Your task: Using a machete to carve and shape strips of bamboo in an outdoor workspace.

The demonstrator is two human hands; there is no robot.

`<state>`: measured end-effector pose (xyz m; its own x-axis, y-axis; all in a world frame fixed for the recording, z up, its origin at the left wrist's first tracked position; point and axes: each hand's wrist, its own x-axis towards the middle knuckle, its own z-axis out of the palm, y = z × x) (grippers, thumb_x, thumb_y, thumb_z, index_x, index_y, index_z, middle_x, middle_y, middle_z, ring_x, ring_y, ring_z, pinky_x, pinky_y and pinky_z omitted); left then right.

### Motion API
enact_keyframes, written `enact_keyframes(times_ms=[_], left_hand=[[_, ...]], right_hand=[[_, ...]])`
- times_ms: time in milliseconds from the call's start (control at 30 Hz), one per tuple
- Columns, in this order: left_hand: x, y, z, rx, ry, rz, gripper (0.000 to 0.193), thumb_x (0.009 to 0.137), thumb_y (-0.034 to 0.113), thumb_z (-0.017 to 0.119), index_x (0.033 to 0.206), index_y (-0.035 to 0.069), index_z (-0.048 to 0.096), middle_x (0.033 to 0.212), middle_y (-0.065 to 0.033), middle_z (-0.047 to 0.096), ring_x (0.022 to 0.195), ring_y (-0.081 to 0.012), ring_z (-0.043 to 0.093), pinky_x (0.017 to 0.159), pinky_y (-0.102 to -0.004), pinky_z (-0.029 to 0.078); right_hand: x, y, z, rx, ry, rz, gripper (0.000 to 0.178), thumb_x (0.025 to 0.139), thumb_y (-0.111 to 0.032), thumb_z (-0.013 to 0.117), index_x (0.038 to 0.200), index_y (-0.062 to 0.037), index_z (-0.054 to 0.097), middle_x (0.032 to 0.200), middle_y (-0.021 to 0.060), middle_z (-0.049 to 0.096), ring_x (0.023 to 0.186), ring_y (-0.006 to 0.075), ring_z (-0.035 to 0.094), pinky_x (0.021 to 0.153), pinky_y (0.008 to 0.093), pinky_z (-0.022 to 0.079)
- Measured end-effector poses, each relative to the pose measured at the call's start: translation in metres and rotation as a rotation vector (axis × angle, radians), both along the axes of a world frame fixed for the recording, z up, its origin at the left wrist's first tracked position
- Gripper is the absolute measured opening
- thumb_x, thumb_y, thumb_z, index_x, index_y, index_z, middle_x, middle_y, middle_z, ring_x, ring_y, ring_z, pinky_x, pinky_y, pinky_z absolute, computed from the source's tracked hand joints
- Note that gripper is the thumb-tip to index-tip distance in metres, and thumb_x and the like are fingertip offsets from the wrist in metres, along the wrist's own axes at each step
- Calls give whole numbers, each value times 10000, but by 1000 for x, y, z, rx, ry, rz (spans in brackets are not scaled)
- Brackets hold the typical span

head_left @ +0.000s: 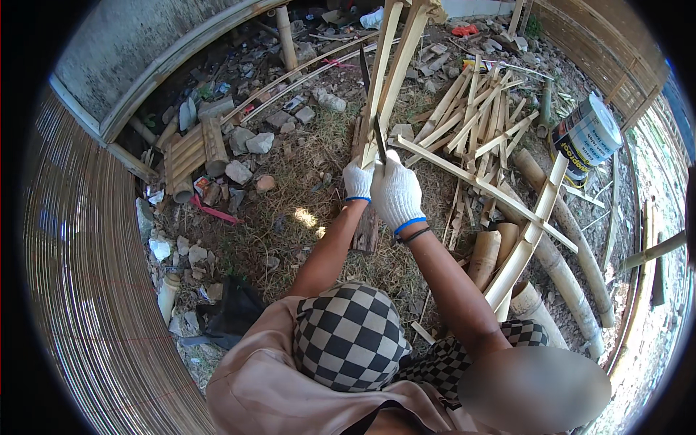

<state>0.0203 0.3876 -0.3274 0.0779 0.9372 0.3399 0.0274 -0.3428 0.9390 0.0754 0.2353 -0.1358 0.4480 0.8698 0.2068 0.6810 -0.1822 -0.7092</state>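
Note:
Both my hands wear white knit gloves with blue cuffs, close together in front of me. My left hand (358, 181) is closed around the lower end of a pale split bamboo piece (400, 69), which stands tilted away from me. Its two lengths spread apart toward the far end. In my right hand (399, 190) is a machete, gripped by its handle, which the glove hides. The dark machete blade (380, 139) points away from me and crosses the bamboo, part of it hidden behind one strip. Below the hands lies a dark wooden block (365, 233).
To the right are a heap of split bamboo strips (475, 109), a long split length (525, 250), thick bamboo poles (554, 264) and a paint bucket (589, 134). Stones (259, 143) and a bamboo bundle (190, 154) lie left, beside a slatted bamboo screen (83, 246).

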Motion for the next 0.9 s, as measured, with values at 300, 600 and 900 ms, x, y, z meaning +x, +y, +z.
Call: enact_keyframes(times_ms=[300, 600, 900], left_hand=[[-9, 5, 9, -149, 36, -252, 214, 937, 212, 720, 865, 12, 742, 692, -22, 683, 586, -104, 605, 524, -318, 468], [-23, -25, 37, -195, 123, -245, 274, 874, 260, 791, 793, 8, 719, 658, -18, 657, 548, -123, 599, 508, -320, 448], [1, -43, 34, -55, 253, 29, 319, 840, 332, 814, 908, 22, 778, 802, -166, 754, 740, -266, 750, 676, -372, 542]], right_hand=[[27, 12, -25, 122, 20, 173, 214, 960, -189, 565, 1053, -2, 612, 847, 291, 664, 829, 490, 656, 709, 550, 519], [32, -2, 18, -161, -55, 109, 502, 967, -472, 572, 1052, 12, 677, 893, 285, 699, 901, 460, 681, 772, 505, 557], [40, -5, 1, -92, -306, -5, 605, 873, -320, 654, 1343, 39, 529, 828, 214, 727, 800, 379, 729, 710, 472, 578]])
